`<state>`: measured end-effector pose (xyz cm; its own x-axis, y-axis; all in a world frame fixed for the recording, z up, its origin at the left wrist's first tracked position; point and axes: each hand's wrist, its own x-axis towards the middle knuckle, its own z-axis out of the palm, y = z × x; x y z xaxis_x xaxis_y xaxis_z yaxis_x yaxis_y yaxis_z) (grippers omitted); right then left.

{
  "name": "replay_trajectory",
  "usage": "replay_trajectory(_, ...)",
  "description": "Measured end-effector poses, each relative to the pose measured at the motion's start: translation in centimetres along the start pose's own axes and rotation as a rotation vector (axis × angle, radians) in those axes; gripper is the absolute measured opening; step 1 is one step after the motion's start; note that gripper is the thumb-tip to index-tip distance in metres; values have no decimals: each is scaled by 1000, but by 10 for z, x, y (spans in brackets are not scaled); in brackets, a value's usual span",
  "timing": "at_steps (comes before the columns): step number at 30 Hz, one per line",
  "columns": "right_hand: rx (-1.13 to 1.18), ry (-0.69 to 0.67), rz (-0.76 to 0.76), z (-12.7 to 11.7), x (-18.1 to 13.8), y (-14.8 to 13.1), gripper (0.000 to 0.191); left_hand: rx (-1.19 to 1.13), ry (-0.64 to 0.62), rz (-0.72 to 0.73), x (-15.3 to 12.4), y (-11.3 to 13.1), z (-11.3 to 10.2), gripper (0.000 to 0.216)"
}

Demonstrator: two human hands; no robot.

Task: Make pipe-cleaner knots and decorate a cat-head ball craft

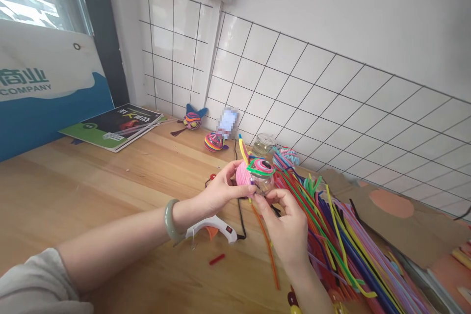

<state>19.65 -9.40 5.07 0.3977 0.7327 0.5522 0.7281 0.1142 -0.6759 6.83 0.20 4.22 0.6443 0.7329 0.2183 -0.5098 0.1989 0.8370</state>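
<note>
head | L hand [220,192] grips ball [243,172] | glue gun [213,228] below | pipe cleaners [342,240] R

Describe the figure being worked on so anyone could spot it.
On the wooden table, left of the loose pipe cleaner pile, the left hand and right hand hold a small ball figure. Unlike the finished figures by the wall, it is part pink-wrapped, part clear, with a green-ringed eye.

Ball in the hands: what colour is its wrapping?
Pink wrapping on the ball, head view.
</note>
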Motion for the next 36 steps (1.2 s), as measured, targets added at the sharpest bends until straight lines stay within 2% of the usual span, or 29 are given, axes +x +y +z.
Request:
replay_trajectory(11, 179, 8, 49, 1, -3, -8, 26, -82, 34, 27, -5, 3, 10, 50)
replay_trajectory(22, 150, 25, -43, -2, -6, -9, 22, -69, 21, 109, -9, 5, 13, 43)
replay_trajectory(36, 110, 64, -126, -7, -10, -14, 20, -74, -7, 141, -14, 10, 17, 43)
